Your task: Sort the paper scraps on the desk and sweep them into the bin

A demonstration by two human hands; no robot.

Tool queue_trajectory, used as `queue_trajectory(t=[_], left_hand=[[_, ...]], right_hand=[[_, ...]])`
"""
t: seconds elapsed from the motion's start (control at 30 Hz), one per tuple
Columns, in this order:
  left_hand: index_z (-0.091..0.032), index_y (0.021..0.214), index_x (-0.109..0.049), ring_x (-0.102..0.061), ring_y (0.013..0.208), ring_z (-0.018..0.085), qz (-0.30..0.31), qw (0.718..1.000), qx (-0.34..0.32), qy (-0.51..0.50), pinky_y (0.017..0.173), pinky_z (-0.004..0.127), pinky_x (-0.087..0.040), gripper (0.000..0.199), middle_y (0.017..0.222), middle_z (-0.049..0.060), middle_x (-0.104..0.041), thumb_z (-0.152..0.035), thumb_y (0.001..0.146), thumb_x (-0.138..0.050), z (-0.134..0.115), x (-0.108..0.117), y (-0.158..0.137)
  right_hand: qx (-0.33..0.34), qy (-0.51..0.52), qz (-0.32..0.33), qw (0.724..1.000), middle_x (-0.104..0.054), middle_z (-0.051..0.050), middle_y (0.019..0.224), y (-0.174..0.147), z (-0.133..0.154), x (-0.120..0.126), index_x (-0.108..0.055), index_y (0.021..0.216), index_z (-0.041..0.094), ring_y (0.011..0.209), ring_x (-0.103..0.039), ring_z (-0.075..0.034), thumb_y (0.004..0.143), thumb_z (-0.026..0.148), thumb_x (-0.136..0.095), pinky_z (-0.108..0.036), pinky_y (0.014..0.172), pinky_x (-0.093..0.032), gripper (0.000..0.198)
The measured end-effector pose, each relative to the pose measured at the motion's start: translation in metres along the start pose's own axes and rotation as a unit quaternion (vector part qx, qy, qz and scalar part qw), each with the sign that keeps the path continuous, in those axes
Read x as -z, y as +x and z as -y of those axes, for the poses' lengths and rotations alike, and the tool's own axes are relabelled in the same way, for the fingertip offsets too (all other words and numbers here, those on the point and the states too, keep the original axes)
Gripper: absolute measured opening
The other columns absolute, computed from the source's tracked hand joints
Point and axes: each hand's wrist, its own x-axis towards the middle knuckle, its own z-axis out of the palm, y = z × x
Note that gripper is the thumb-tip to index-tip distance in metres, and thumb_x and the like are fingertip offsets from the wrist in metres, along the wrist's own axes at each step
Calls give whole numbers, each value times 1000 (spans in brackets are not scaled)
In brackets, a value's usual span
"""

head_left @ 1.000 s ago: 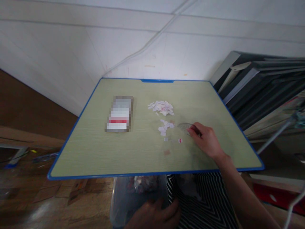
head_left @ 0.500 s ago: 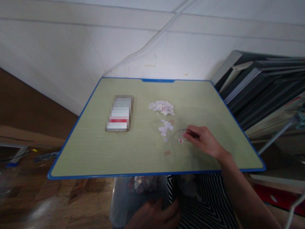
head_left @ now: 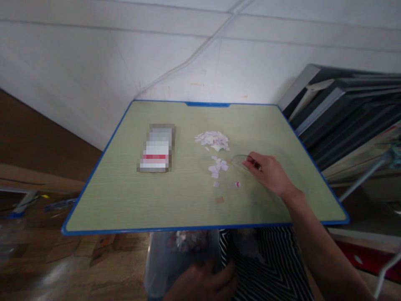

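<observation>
My right hand (head_left: pixel 265 170) is closed around a clear, thin, rounded piece (head_left: pixel 240 159), perhaps plastic, with something dark reddish-brown at the fingers; its exact kind is unclear. Left of it lies a loose cluster of white paper scraps (head_left: pixel 217 167). Below the hand are a scrap with a red mark (head_left: pixel 238 184), a single pale scrap (head_left: pixel 216 184) and a tan scrap (head_left: pixel 219 200). Farther back rises a larger heap of paper scraps (head_left: pixel 214 140). In shadow below the table, my left hand (head_left: pixel 203 282) is over a translucent bin, fingers loosely bent and apart, nothing visible in them.
A blurred-out box-like item (head_left: pixel 156 148) lies on the left of the blue-edged table (head_left: pixel 119 209). The translucent bin (head_left: pixel 153 267) under the front edge contains many scraps. Dark flat panels (head_left: pixel 351 100) lean at the right; a white wall (head_left: pixel 156 50) stands behind.
My right hand has moved slightly away from me, taking the clear piece up and back from the red-marked scrap. The single pale scrap has shifted slightly left. My left hand has barely moved.
</observation>
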Motion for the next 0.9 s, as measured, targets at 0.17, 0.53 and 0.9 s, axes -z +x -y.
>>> queue_trajectory(t=[0.17, 0.53, 0.9], left_hand=[[-15, 125, -44, -63, 80, 22, 5, 1000, 1, -9, 47, 29, -56, 38, 130, 6, -49, -17, 88, -51, 1, 2, 0], [-16, 122, -47, -63, 73, 18, -27, 1000, 8, 0, 45, 28, -55, 37, 127, 4, -51, -17, 86, -55, -1, -2, -1], [-17, 122, -48, -62, 72, 18, -44, 999, 10, 16, 42, 27, -54, 36, 127, 4, -50, -17, 86, -52, -3, -10, -3]], right_hand=[[40, -21, 51, 998, -54, -1, 60, -21, 0, 13, -48, 69, 19, 54, -49, -13, 87, 30, -43, -25, 53, -31, 21], [121, 5, 116, 986, -54, 1, 60, -57, 37, 6, -50, 72, 19, 55, -51, -12, 91, 30, -41, -24, 54, -33, 24], [84, 48, 69, 993, -52, 1, 57, -44, 32, -9, -47, 68, 18, 52, -49, -11, 88, 27, -44, -23, 52, -32, 22]])
